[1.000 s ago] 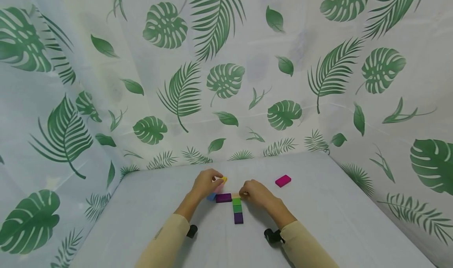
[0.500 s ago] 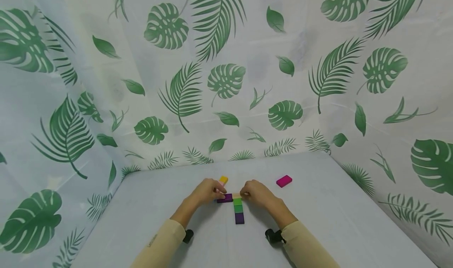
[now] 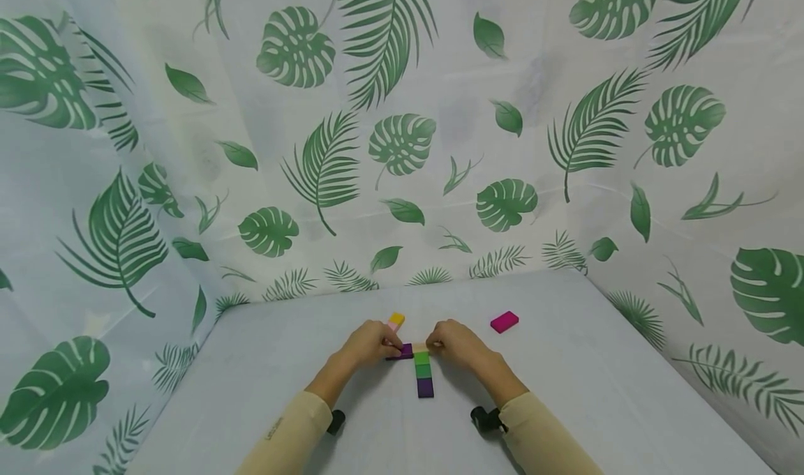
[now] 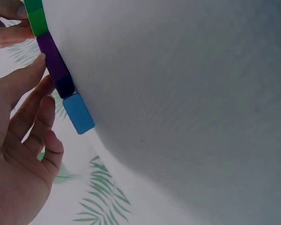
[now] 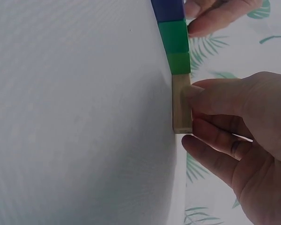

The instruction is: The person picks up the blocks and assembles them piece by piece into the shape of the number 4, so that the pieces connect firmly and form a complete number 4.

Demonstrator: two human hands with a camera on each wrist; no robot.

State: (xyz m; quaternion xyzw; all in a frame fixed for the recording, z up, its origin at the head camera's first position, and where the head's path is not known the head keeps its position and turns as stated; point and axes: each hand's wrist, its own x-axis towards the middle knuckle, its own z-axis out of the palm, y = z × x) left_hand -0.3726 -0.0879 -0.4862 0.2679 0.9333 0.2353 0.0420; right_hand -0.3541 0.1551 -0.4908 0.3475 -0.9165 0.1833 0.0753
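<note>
Two hands meet at the block row on the white table. Your right hand pinches the beige block, which touches the far end of the green block. Your left hand has relaxed fingers, one fingertip touching the purple block left of the green block. A blue block continues the purple one; a magenta block lies well apart, to the right.

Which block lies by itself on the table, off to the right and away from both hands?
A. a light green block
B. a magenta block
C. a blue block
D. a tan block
B. The magenta block lies alone on the table, apart from the right hand and the left hand, which both rest at the joined row of coloured blocks.
</note>
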